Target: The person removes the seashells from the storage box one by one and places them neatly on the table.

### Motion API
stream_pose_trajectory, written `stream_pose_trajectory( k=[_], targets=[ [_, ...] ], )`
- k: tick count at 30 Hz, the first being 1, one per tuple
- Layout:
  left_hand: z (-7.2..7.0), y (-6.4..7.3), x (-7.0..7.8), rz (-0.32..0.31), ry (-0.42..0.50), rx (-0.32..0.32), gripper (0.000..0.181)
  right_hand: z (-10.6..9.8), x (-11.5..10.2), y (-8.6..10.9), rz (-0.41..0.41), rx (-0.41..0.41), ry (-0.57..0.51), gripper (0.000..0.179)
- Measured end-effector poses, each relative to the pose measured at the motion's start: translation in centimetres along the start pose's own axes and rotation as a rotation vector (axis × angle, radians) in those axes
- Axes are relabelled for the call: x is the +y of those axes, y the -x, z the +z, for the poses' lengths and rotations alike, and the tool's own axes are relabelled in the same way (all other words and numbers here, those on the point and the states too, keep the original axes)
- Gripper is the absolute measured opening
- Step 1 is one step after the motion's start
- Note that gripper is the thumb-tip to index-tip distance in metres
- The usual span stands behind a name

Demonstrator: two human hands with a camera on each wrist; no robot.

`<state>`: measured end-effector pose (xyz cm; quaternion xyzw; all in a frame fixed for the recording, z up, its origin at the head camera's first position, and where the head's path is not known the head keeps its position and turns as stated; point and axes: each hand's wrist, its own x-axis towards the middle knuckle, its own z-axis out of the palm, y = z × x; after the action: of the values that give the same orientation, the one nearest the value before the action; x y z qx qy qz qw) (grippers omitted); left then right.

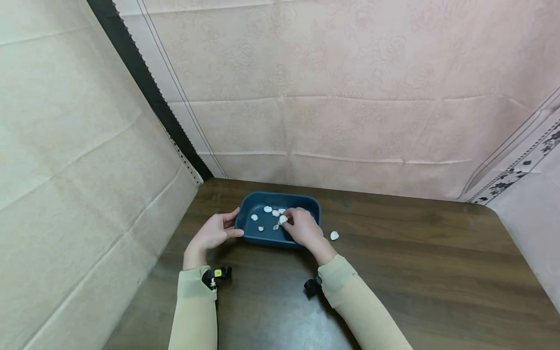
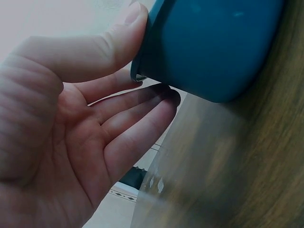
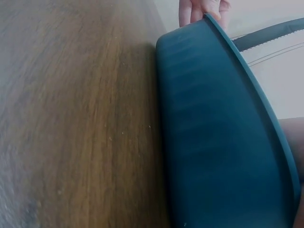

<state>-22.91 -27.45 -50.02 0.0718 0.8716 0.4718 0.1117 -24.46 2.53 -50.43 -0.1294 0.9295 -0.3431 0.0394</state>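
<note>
With our left hand [image 1: 214, 231] we grip the left end of a blue rectangular plastic-looking tray [image 1: 269, 235], likely steadying it; our right hand [image 1: 303, 227], over it, pinches a small white shell-like piece [image 1: 283, 219]

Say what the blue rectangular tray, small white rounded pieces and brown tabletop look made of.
Blue tray: probably plastic, satin; rounded corners, thin lip. White pieces: possibly shell, matte; rounded outlines, too small to confirm. Brown tabletop: wood or laminate, slightly glossy; streaked grain, soft glare.
</note>
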Motion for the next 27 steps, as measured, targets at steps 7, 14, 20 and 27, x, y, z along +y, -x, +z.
stream_pose_trajectory(
  k=[7,14,20,27],
  targets=[
    [0.1,0.1,0.2,-0.009,0.002,0.005,0.076,-0.2,0.1,0.3,-0.038,0.035,-0.062,0.033],
    [0.1,0.2,0.2,0.003,-0.026,0.003,0.076,-0.9,0.2,0.6,-0.109,0.12,-0.117,0.032],
    [0.0,0.2,0.1,0.016,-0.016,-0.003,0.075,-2.0,0.6,0.9,-0.147,0.209,-0.187,0.032],
    [0.0,0.3,0.2,0.015,-0.012,-0.005,0.076,-3.5,1.6,2.3,-0.131,0.258,-0.327,0.032]
  ],
)
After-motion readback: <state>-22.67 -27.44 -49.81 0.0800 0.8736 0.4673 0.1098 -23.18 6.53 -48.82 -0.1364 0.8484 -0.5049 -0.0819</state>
